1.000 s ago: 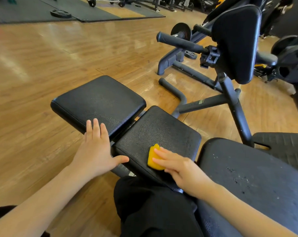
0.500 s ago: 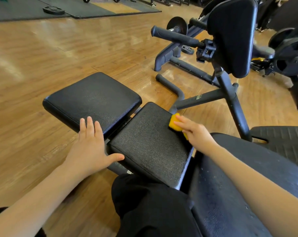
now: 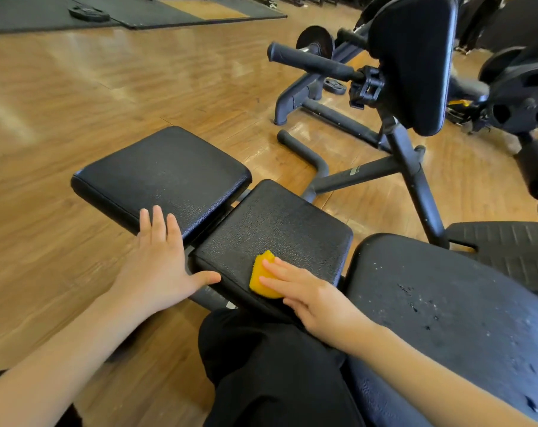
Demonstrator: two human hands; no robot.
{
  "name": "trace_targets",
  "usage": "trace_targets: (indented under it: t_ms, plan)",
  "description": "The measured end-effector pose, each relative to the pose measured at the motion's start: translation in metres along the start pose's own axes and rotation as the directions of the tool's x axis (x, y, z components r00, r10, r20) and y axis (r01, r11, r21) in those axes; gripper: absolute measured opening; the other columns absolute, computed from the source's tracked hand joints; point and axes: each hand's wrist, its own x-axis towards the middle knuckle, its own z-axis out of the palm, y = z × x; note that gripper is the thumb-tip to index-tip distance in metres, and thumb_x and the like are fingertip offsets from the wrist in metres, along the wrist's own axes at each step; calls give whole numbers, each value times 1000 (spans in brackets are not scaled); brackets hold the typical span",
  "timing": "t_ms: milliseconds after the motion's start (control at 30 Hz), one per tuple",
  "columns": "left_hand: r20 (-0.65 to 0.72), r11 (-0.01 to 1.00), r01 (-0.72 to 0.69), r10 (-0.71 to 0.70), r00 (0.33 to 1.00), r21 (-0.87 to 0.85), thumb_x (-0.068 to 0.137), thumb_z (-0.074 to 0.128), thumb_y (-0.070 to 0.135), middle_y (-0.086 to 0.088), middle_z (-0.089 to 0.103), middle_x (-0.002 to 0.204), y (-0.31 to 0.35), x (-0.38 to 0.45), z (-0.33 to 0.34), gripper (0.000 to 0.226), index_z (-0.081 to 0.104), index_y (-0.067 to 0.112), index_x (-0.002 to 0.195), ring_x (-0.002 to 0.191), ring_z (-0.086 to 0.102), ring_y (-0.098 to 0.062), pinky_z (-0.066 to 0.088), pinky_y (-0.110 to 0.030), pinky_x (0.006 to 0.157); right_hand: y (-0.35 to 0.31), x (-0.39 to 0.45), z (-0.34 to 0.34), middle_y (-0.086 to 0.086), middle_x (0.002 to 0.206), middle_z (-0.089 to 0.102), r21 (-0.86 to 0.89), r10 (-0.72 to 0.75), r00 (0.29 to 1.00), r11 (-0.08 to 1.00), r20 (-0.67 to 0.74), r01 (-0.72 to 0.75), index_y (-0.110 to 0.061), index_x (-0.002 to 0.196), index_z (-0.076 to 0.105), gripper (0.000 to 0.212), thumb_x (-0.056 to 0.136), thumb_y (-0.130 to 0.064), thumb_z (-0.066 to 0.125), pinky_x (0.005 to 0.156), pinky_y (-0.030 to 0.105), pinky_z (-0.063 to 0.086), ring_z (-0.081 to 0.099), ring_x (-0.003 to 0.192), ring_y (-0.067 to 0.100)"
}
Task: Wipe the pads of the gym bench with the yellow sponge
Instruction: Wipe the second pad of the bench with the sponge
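Head view, gym floor, bench pads seen from above.

Item: yellow sponge, lying flat on the near-left corner of the middle pad, just inside its near edge. Right hand presses it down with straight fingers laid loosely together over its top; no pinch visible.

Item: left hand, flat and spread, fingers on the near edge of the left pad, thumb reaching across the gap toward the middle pad. Appears to brace the body.

Item: large right pad, speckled with pale flecks and dark spots, apparently not yet wiped. Upright pad on the frame beyond.

Step in hand, as judged: wiping the middle pad, sponge at the near end of a stroke. Next move calls for steady downward pressure and a pass toward the far edge, stopping short of the drop-off.

Edges and room: the narrow gap between left and middle pads could catch the sponge. The person's dark-clothed knee crowds the near edge. The far half of the middle pad lies open.
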Motion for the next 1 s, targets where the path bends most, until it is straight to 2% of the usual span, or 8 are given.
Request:
trace_targets:
  t_ms: [100, 200, 433, 567, 667, 800, 867, 1000]
  plan:
    - [4, 1000, 2, -2, 1000, -15, 51, 25, 82, -22, -16, 152, -1, 0, 1, 129, -9, -1, 144, 139, -18, -37, 5, -45, 116, 15, -9, -13, -8, 142, 34, 48, 21, 1000, 999, 20, -22, -15, 128, 52, 47, 84, 1, 45, 109, 6, 12, 17, 135, -10]
    - [5, 1000, 7, -7, 1000, -10, 58, 32, 83, -21, -17, 152, -1, 2, 3, 127, -10, 0, 144, 139, -19, -37, 5, -44, 116, 49, -2, -31, -12, 140, 32, 35, 170, 981, 985, -95, -168, -14, 127, 52, 49, 84, 9, 46, 111, 9, 15, 27, 136, 3]
    - [3, 1000, 11, -11, 1000, -1, 66, 42, 80, -23, -17, 152, 0, 1, 3, 123, -10, -1, 144, 139, -19, -38, 5, -45, 116, 74, 43, -49, -1, 150, 30, 21, 512, 794, 844, -328, -536, -17, 133, 46, 44, 93, -1, 42, 110, 22, 16, 26, 139, 18]
    - [-4, 1000, 10, -10, 1000, 9, 66, 42, 80, -24, -15, 151, -1, 3, 4, 124, -10, -2, 143, 139, -18, -39, 4, -45, 116, 35, 44, -29, 6, 152, 26, -65, 405, 886, 901, -225, -428, -15, 136, 41, 46, 91, -6, 47, 110, 20, 10, 21, 141, 20]
    - [-6, 1000, 8, -8, 1000, 9, 62, 38, 82, -25, -15, 152, -1, 4, 5, 127, -9, -2, 143, 139, -17, -40, 5, -45, 115, 2, 37, -7, -3, 152, 22, -50, 229, 968, 971, -106, -235, -20, 137, 39, 50, 90, -6, 49, 110, 16, 5, 13, 141, 9]
    - [-2, 1000, 5, -5, 1000, 1, 55, 28, 84, -23, -15, 152, -1, 2, 3, 128, -9, -1, 144, 139, -17, -39, 6, -45, 115, -4, 25, -4, -14, 144, 19, -14, 39, 999, 999, 25, -38, -16, 136, 41, 49, 88, -8, 46, 108, 4, 4, 10, 134, -5]
    - [5, 1000, 7, -7, 1000, -6, 62, 37, 82, -23, -17, 152, 0, 1, 3, 125, -10, -1, 144, 139, -19, -38, 5, -45, 115, 12, 28, -15, -9, 140, 28, 35, 34, 999, 999, 25, -35, -12, 130, 49, 45, 86, -3, 45, 107, 2, 9, 19, 133, -3]
    - [15, 1000, 2, -2, 1000, 10, 67, 39, 80, -24, -19, 151, 0, 1, 4, 122, -12, -2, 143, 138, -21, -38, 0, -44, 115, 53, 69, -34, -2, 146, 32, -10, 233, 966, 972, -113, -236, -13, 130, 49, 45, 89, 6, 45, 104, 3, 9, 28, 138, 15]
